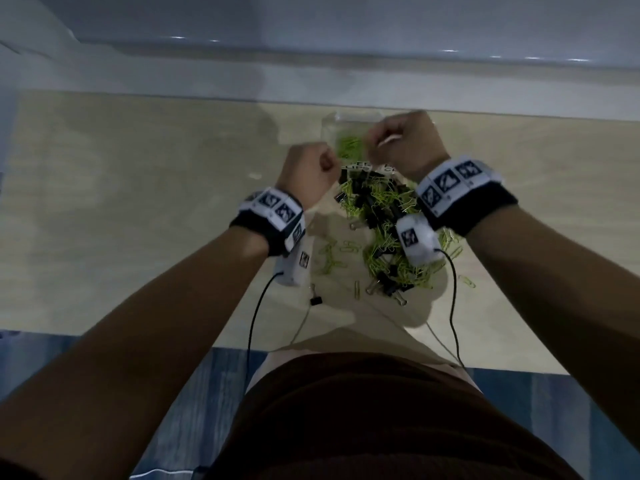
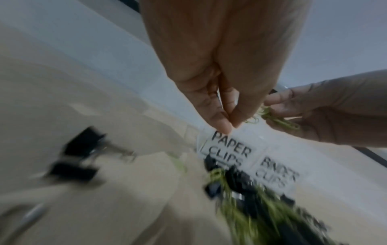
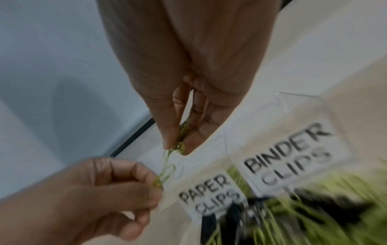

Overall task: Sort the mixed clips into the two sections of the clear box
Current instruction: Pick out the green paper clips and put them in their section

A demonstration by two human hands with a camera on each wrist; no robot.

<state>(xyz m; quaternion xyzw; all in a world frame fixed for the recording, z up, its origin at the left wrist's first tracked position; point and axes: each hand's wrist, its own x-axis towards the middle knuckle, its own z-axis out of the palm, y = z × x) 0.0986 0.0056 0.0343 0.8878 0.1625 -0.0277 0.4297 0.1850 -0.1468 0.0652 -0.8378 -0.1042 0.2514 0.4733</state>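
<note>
Above center in the head view, a person's right hand (image 1: 405, 143) is pinching a tangle of green paper clips (image 3: 182, 132) over the clear box (image 1: 349, 124), while the left hand (image 1: 308, 171) is gripping one clip (image 3: 165, 175) hanging from that tangle. The box's near wall is showing labels "PAPER CLIPS" (image 2: 229, 150) and "BINDER CLIPS" (image 3: 286, 155). Green clips are lying in the left section. The mixed pile (image 1: 384, 230) is sitting just below the box on the beige table (image 1: 138, 202).
</note>
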